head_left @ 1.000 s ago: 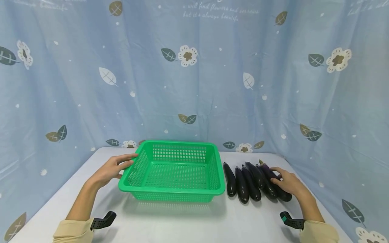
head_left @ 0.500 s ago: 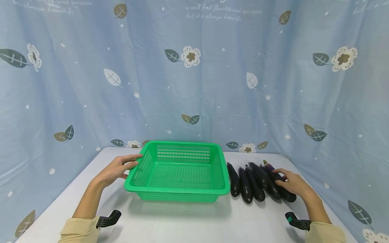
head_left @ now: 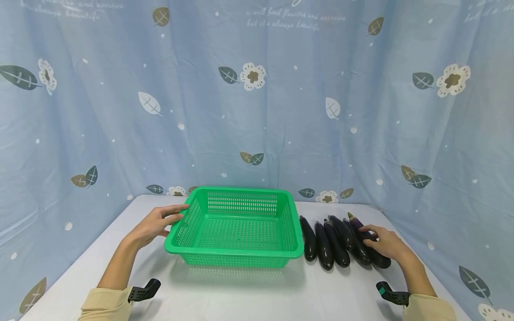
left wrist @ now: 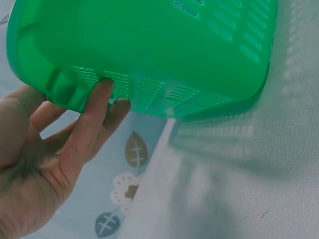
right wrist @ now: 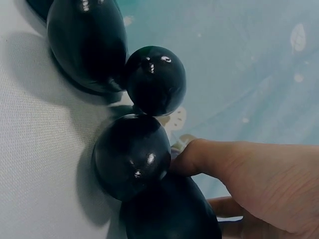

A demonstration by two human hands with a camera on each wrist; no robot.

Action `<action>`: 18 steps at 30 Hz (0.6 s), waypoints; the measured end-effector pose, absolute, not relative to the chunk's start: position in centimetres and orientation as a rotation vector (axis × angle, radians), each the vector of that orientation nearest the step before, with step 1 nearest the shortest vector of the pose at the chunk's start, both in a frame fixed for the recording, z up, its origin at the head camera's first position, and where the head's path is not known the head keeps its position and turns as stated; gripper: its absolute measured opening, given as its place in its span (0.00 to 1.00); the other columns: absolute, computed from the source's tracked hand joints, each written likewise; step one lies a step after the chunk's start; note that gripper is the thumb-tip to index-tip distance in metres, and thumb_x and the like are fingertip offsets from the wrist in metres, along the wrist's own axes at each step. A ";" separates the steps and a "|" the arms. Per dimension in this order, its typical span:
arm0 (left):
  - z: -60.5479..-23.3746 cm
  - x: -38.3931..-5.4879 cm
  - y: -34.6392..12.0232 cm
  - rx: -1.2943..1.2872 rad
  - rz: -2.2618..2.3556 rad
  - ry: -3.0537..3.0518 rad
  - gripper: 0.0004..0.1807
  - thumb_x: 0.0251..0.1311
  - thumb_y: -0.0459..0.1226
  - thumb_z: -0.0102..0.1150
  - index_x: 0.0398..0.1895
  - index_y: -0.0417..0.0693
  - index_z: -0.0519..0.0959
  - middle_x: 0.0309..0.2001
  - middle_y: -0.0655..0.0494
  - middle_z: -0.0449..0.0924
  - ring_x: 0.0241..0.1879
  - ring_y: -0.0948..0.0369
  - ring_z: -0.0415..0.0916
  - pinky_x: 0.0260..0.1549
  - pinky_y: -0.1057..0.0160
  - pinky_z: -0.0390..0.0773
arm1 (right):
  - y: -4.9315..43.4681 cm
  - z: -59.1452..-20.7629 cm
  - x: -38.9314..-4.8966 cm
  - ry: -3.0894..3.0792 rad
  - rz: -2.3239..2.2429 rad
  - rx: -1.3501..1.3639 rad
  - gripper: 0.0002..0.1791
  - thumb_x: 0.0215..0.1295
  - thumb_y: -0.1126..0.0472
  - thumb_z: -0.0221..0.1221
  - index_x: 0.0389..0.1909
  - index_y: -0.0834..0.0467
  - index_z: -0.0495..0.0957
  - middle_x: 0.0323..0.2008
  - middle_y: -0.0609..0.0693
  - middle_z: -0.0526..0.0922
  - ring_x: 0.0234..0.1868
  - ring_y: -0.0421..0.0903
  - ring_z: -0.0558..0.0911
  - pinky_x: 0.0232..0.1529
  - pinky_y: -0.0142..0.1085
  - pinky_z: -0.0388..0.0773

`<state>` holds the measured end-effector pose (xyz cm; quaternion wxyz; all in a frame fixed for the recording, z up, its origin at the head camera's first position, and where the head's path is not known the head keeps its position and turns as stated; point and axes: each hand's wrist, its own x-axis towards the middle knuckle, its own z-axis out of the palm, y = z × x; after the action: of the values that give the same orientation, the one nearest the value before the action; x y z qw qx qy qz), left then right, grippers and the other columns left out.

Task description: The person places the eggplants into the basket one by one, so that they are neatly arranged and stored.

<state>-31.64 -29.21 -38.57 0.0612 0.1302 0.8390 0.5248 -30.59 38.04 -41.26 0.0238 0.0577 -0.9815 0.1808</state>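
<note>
A green plastic basket (head_left: 234,252) with slotted sides stands on the white table, nothing inside it. My left hand (head_left: 150,226) grips its left rim; in the left wrist view the fingers (left wrist: 89,122) lie against the slotted wall. Several glossy dark eggplants (head_left: 324,249) lie side by side to the basket's right, some overlapping. My right hand (head_left: 386,244) holds the rightmost eggplant (head_left: 380,259) round its middle, thumb on the near side. In the right wrist view the thumb reaches between this eggplant (right wrist: 169,209) and its neighbour (right wrist: 132,157); the other fingers are partly hidden.
A blue curtain (head_left: 205,125) printed with leaves and flowers hangs behind and along both sides of the white table (head_left: 257,294). A black wrist mount (head_left: 146,290) sits on the left wrist, and another mount (head_left: 391,294) on the right one.
The head view has shifted a little, so everything appears slightly farther right than a second ago. Both hands keep their places on the basket and the eggplant.
</note>
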 end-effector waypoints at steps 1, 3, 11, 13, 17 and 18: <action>-38.6 -31.7 -29.2 0.400 1.583 2.536 0.32 0.71 0.49 0.53 0.74 0.49 0.63 0.76 0.38 0.53 0.69 0.35 0.62 0.43 0.49 0.85 | 38.0 -41.3 -30.6 -3.037 0.560 0.175 0.22 0.64 0.59 0.61 0.58 0.60 0.75 0.48 0.73 0.79 0.46 0.67 0.81 0.40 0.58 0.79; -38.7 -31.7 -29.3 0.406 1.587 2.532 0.32 0.71 0.49 0.53 0.74 0.49 0.63 0.76 0.38 0.53 0.69 0.35 0.60 0.42 0.49 0.85 | 37.9 -41.2 -30.5 -3.035 0.567 0.171 0.22 0.64 0.59 0.61 0.58 0.61 0.76 0.48 0.73 0.79 0.46 0.67 0.81 0.40 0.58 0.79; -38.4 -31.7 -29.2 0.420 1.576 2.538 0.32 0.70 0.49 0.54 0.74 0.49 0.63 0.76 0.38 0.52 0.70 0.34 0.57 0.43 0.49 0.84 | 37.8 -41.2 -30.3 -3.028 0.579 0.149 0.21 0.64 0.60 0.60 0.57 0.62 0.76 0.46 0.73 0.79 0.44 0.65 0.81 0.39 0.56 0.79; -38.4 -31.7 -29.1 0.409 1.577 2.539 0.32 0.70 0.49 0.54 0.74 0.50 0.63 0.76 0.38 0.52 0.70 0.34 0.57 0.43 0.49 0.84 | 37.9 -41.2 -30.4 -3.023 0.573 0.157 0.21 0.64 0.60 0.60 0.57 0.62 0.77 0.46 0.72 0.80 0.44 0.64 0.81 0.38 0.55 0.79; -38.5 -31.6 -29.2 0.382 1.583 2.538 0.32 0.70 0.50 0.54 0.74 0.51 0.64 0.76 0.39 0.52 0.70 0.35 0.58 0.42 0.49 0.85 | 37.9 -41.0 -30.5 -3.023 0.572 0.156 0.21 0.64 0.59 0.60 0.57 0.62 0.77 0.46 0.72 0.80 0.43 0.64 0.81 0.37 0.54 0.80; -38.5 -31.6 -29.2 0.381 1.586 2.536 0.32 0.70 0.50 0.54 0.74 0.51 0.64 0.76 0.39 0.52 0.70 0.35 0.58 0.42 0.50 0.85 | 37.9 -40.9 -30.5 -3.025 0.573 0.153 0.21 0.65 0.59 0.60 0.57 0.62 0.77 0.46 0.72 0.80 0.43 0.64 0.81 0.37 0.54 0.80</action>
<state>-31.62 -29.16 -38.53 0.0631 0.1261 0.8394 0.5249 -30.49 37.90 -40.89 0.0295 0.0498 -0.9809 0.1858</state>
